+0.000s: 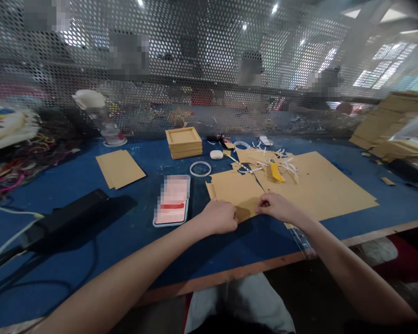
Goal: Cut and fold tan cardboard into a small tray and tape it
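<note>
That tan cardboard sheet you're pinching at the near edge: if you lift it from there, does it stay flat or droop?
The cardboard sheet looks thin and lies flat on the blue table, so it is probably light and would likely sag somewhat. Both the left hand and right hand grip its near edge, which should steady it. It may slide easily on that smooth surface.

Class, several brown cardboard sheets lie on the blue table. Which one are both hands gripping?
The small sheet nearest the table's front edge, pinched by the left hand and right hand. The others lie untouched, farther back.
</note>
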The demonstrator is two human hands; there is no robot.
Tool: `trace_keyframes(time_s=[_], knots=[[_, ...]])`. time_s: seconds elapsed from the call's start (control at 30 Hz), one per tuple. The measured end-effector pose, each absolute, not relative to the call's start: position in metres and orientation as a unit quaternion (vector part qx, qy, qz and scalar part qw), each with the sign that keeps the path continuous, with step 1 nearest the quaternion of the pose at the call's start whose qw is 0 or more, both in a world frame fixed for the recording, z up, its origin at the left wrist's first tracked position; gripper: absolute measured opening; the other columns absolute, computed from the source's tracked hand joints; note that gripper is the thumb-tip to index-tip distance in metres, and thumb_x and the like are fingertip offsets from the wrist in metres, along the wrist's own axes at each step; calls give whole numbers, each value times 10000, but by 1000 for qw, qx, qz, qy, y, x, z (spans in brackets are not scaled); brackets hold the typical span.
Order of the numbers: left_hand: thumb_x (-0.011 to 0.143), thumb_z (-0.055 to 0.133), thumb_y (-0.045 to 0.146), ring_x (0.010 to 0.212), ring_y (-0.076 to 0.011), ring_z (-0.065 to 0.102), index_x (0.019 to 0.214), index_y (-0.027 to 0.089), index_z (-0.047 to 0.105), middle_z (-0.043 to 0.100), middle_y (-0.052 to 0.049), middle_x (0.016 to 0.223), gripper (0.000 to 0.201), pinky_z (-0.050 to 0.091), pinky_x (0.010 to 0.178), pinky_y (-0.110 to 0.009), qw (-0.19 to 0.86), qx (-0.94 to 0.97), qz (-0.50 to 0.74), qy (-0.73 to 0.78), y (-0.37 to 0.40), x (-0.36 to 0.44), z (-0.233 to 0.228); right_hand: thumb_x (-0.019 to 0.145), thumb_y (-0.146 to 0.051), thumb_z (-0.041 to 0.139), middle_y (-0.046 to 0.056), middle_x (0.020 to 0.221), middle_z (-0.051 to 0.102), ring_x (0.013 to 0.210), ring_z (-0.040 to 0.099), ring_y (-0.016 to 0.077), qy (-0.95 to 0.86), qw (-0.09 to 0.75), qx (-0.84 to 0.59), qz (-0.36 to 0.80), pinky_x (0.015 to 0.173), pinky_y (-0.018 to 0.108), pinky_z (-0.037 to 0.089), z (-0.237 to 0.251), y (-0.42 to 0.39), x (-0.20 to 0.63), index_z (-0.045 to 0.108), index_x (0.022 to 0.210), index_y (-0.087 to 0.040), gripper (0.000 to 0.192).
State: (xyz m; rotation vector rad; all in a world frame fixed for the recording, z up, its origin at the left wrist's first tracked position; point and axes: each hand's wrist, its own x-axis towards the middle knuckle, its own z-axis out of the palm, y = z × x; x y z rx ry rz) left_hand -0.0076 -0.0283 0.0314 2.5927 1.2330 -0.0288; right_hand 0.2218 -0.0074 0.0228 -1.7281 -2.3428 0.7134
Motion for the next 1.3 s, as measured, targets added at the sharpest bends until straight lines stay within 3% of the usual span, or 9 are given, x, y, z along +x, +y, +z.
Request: trace_keyframes(time_s=[0.73, 0.9, 1.03, 1.13, 1.3], knots=[[858, 483, 341, 788, -241, 659, 841, 190, 642, 713, -82, 882, 220, 469, 660, -322, 139, 903, 23, 407, -28, -16, 28, 727, -367, 670, 23, 680, 636, 633, 552, 168, -768, 106, -568, 277, 571, 264, 393, 16, -12, 232, 626, 683, -178, 199], [850, 552, 374, 915, -230, 648, 1054, 235, 599, 694, -38, 1031, 252, 465, 688, -290, 141, 912, 44, 382, -26, -21, 28, 750, -371, 661, 32, 718, 636, 653, 545, 169, -770, 115, -569, 265, 598, 272, 394, 13, -16, 233, 620, 707, -176, 204], [920, 454, 311, 923, -202, 637, 1329, 396, 468, 667, 1, 1067, 418, 437, 656, -264, 91, 945, 58, 307, -24, -24, 24, 768, -391, 646, 28, 704, 621, 642, 532, 162, -773, 114, -564, 267, 585, 264, 385, 11, -17, 233, 607, 711, -174, 228], [945, 424, 336, 803, -186, 623, 1323, 445, 479, 649, -12, 927, 397, 394, 588, -247, 46, 955, 42, 290, -23, -24, 21, 762, -369, 651, 18, 686, 609, 627, 524, 156, -773, 114, -563, 269, 571, 259, 375, 11, -16, 233, 599, 701, -174, 211], [980, 359, 354, 751, -174, 589, 1325, 412, 495, 611, -41, 863, 376, 370, 576, -252, 11, 963, 45, 265, -24, -23, 19, 763, -352, 645, 11, 684, 596, 629, 517, 154, -775, 112, -563, 265, 569, 256, 371, 11, -16, 233, 591, 686, -177, 198]])
